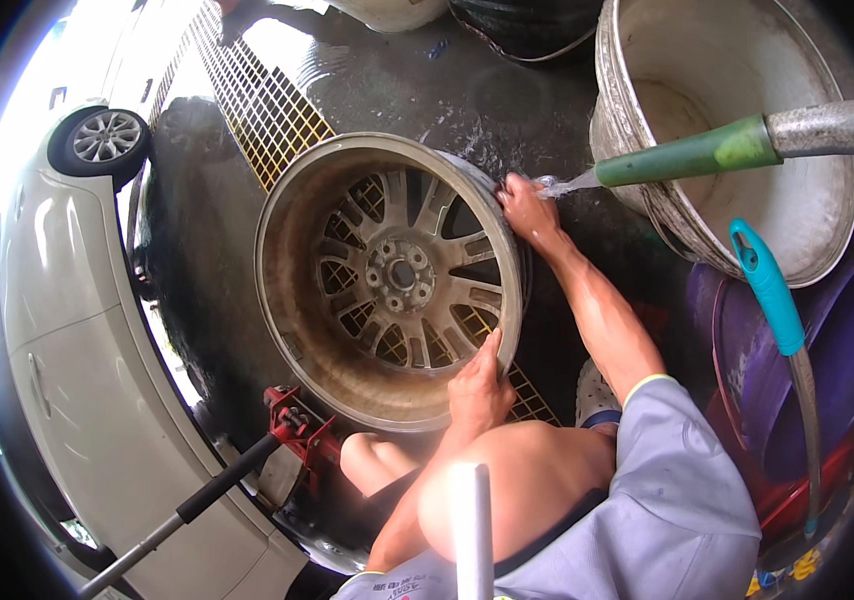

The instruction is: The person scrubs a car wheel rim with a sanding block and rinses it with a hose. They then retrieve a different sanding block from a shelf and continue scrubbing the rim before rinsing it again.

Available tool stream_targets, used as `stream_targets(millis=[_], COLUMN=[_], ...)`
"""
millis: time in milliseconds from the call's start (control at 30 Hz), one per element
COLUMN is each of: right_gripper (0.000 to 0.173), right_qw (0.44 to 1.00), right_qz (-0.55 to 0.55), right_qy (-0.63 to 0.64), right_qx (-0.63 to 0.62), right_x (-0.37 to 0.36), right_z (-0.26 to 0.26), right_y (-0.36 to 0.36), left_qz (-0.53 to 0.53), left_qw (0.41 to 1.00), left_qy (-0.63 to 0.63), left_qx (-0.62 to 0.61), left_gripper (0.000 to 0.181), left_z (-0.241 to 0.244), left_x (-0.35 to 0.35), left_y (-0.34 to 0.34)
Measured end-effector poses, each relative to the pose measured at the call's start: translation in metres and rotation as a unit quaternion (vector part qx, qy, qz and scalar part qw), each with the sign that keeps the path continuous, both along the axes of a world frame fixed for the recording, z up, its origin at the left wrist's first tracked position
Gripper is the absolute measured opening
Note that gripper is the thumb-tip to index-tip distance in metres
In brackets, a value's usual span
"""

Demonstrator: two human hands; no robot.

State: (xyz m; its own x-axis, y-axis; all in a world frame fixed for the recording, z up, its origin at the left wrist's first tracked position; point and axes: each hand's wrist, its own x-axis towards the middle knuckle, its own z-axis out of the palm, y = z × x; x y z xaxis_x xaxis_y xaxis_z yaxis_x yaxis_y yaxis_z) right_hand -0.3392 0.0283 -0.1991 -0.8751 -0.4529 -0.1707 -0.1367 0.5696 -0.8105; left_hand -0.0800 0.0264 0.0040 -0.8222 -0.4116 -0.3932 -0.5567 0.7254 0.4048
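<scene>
A dirty alloy wheel rim (401,247) without a tyre stands before me, its hollow back face up and brown grime on its barrel and spokes. My left hand (483,386) grips the near right part of its lip. Against the outer wall at the upper right, my right hand (532,206) is curled with its fingers bent; whether it holds anything is hidden. Water runs from a green hose end (686,152) onto or just beside that hand.
A white bucket (779,225) stands right, beside a purple basin (821,360) and a turquoise handle (768,289). Yellow floor grating (269,97) runs under the rim. At left are a white car (74,300) and a red floor jack (299,427) with a long handle (228,476). The floor (367,82) is wet.
</scene>
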Motion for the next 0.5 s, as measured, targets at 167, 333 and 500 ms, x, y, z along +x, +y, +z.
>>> stream_targets(millis=[167,333,500], right_gripper=[0.025,0.024,0.024], right_qw=[0.999,0.998,0.999], right_qz=[0.023,0.021,-0.003], right_qy=[0.031,0.022,0.026], right_qx=[-0.035,-0.051,-0.038], right_x=[-0.018,0.000,-0.029], right_z=[0.012,0.004,0.008], right_y=[-0.022,-0.002,-0.043], left_qz=[-0.002,-0.008,0.007], left_qw=[0.999,1.000,0.999], left_qy=[-0.022,-0.002,-0.014], left_qx=[0.025,0.003,0.034], left_gripper=[0.077,0.078,0.078], left_z=[0.003,0.003,-0.001], left_x=[0.001,0.001,-0.002], left_y=[0.000,-0.003,-0.002])
